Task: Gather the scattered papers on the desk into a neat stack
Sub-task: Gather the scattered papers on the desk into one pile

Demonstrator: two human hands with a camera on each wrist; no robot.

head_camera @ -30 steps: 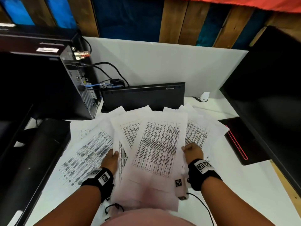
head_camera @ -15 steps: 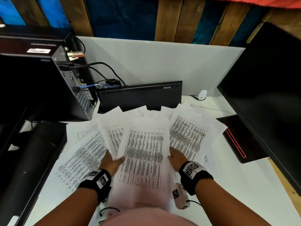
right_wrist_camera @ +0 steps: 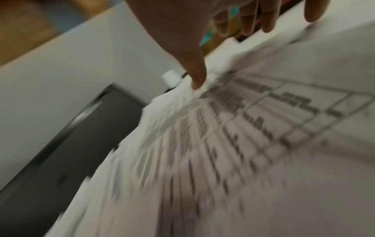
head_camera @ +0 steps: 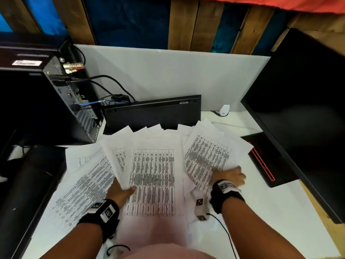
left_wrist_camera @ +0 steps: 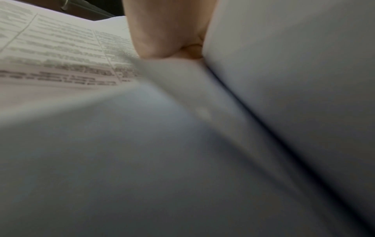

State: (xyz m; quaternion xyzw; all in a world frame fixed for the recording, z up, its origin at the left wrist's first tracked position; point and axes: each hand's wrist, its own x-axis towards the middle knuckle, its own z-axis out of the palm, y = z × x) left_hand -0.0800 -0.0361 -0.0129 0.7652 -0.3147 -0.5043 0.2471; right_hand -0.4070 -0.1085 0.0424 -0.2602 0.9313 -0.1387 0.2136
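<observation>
Since a moment ago the right hand (head_camera: 230, 175) has slid outward onto the right-side sheets. White printed paper sheets (head_camera: 153, 176) lie fanned on the white desk (head_camera: 270, 212), before the black keyboard (head_camera: 151, 114). Right fingers are loosely spread, thumb touching paper. The left hand (head_camera: 119, 192) pinches the middle sheet's edge.

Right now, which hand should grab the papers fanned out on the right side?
The right hand. It already rests on those right papers, fingers spread. The left hand is busy pinching the middle sheet.
</observation>
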